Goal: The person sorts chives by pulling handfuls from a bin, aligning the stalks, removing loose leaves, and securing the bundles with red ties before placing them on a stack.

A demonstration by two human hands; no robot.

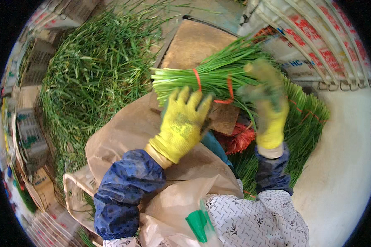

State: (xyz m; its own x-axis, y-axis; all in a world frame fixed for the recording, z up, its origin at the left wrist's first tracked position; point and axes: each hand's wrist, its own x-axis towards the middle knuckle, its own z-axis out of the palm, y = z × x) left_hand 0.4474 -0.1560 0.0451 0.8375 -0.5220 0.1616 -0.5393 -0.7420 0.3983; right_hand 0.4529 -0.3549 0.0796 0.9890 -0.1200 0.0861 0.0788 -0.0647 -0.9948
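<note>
Green bundle (212,70) lies on brown board (193,45), pale stalk ends (163,78) left, darker leaves right, two red ties (197,79) visible. Left hand (180,123), fingers spread, contacts its near side; right hand (272,109), at right, is blurred: grip indeterminable.

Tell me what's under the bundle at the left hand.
A brown board shows on both sides of the bundle; the stretch directly beneath is covered, so I can't see what's there.

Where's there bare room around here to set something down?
The far end of the wooden board, beyond the tied green bunch, looks bare; so does the pale surface right of the stacked greens. Crowded: the left, with its leaf heap, and mid-board, under bunch and left hand.
</note>
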